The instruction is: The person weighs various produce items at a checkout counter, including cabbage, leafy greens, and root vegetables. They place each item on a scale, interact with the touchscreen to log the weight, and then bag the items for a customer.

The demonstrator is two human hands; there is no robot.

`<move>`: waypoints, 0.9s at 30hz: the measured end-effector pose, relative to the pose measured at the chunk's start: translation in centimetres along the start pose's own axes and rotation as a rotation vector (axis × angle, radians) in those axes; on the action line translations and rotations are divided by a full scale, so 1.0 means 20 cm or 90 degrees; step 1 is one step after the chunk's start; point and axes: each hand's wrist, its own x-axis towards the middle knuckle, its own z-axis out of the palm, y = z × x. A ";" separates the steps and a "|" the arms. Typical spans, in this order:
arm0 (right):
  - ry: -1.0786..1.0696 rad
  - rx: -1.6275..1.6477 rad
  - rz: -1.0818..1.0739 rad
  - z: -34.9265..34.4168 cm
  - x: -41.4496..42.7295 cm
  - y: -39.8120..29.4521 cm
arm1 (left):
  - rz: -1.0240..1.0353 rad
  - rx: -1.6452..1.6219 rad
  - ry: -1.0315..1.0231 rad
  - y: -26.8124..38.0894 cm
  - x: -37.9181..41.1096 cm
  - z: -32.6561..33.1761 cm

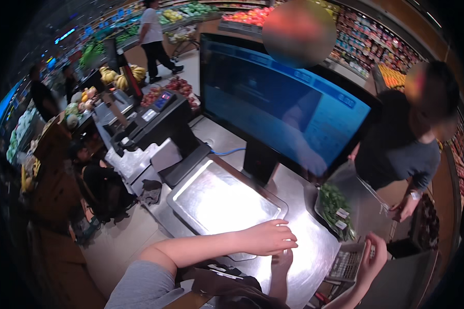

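My left hand point(276, 237), its arm reaching in from the left in a grey sleeve, is over the front right edge of a steel weighing platter point(224, 201). Its fingers are loosely bent; what lies under them is partly hidden. Just beneath it shows another forearm and hand point(281, 266), whose owner I cannot tell. At the lower right my right hand point(374, 251) is raised with bent fingers and nothing visible in it. A grey plastic basket point(346, 264) is beside it. Above the basket lie leafy greens point(334, 206) bearing white labels.
A large monitor point(278, 104) stands behind the platter on the steel counter point(305, 266). A person point(398, 143) stands at right. A black scale printer point(158, 119), clear plastic bags point(133, 160) and a dark cloth point(151, 191) are left. Another person point(100, 181) is low beyond the counter.
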 end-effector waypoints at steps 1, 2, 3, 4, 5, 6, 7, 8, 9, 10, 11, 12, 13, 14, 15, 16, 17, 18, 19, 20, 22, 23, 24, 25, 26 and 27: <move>-0.005 0.074 0.062 -0.01 -0.19 0.05 | -0.045 -0.034 0.018 0.01 -0.17 -0.03; 0.029 0.220 0.214 0.08 -0.39 0.15 | -0.081 -0.051 0.072 0.04 -0.33 -0.06; 0.007 0.221 0.274 0.15 -0.48 0.14 | -0.106 -0.076 0.115 0.08 -0.43 -0.09; -0.019 0.217 0.340 0.24 -0.58 0.05 | -0.079 -0.045 0.188 0.11 -0.49 -0.15; -0.054 0.203 0.408 0.29 -0.64 -0.06 | -0.054 -0.021 0.259 0.18 -0.51 -0.26; -0.058 0.219 0.430 0.34 -0.67 -0.15 | -0.017 -0.003 0.326 0.25 -0.50 -0.39; -0.052 0.226 0.456 0.40 -0.70 -0.24 | 0.062 0.056 0.386 0.31 -0.48 -0.54; -0.106 0.194 0.419 0.45 -0.71 -0.30 | 0.115 0.083 0.423 0.39 -0.47 -0.67; -0.139 0.268 0.277 0.62 -0.79 -0.16 | 0.159 0.091 0.455 0.49 -0.48 -0.79; -0.184 0.277 0.247 0.74 -0.80 -0.15 | 0.218 0.123 0.489 0.56 -0.43 -0.85; -0.223 0.276 0.227 0.83 -0.82 -0.15 | 0.279 0.149 0.526 0.60 -0.39 -0.91; -0.260 0.276 0.207 0.89 -0.83 -0.17 | 0.290 0.157 0.337 0.67 -0.41 -1.00; -0.294 0.275 0.189 0.94 -0.84 -0.18 | 0.299 0.159 0.249 0.72 -0.42 -1.04; -0.322 0.265 0.179 0.94 -0.85 -0.21 | 0.308 0.156 0.218 0.74 -0.43 -1.04; -0.320 0.232 0.146 0.87 -0.79 -0.33 | 0.327 0.145 0.204 0.74 -0.43 -1.04; -0.317 0.197 0.111 0.80 -0.74 -0.45 | 0.352 0.136 0.211 0.74 -0.44 -1.04; -0.296 0.166 0.029 0.75 -0.61 -0.65 | 0.355 0.141 0.218 0.76 -0.46 -1.05; -0.293 0.173 0.040 0.77 -0.62 -0.63 | 0.362 0.139 0.213 0.77 -0.45 -1.04; -0.287 0.169 0.060 0.78 -0.65 -0.62 | 0.380 0.128 0.216 0.77 -0.45 -1.04; -0.283 0.181 0.133 0.77 -0.69 -0.62 | 0.398 0.119 0.223 0.78 -0.44 -1.04; -0.279 0.176 0.139 0.75 -0.73 -0.64 | 0.427 0.113 0.235 0.80 -0.46 -1.06; -0.287 0.179 0.124 0.75 -0.74 -0.66 | 0.431 0.115 0.242 0.82 -0.48 -1.06; -0.292 0.171 0.128 0.75 -0.75 -0.67 | 0.453 0.104 0.239 0.82 -0.45 -1.05; -0.297 0.163 0.131 0.74 -0.77 -0.69 | 0.472 0.095 0.237 0.82 -0.45 -1.05; -0.299 0.140 0.137 0.73 -0.78 -0.70 | 0.490 0.089 0.245 0.80 -0.46 -1.07; -0.291 0.130 0.142 0.70 -0.79 -0.72 | 0.516 0.068 0.244 0.79 -0.45 -1.07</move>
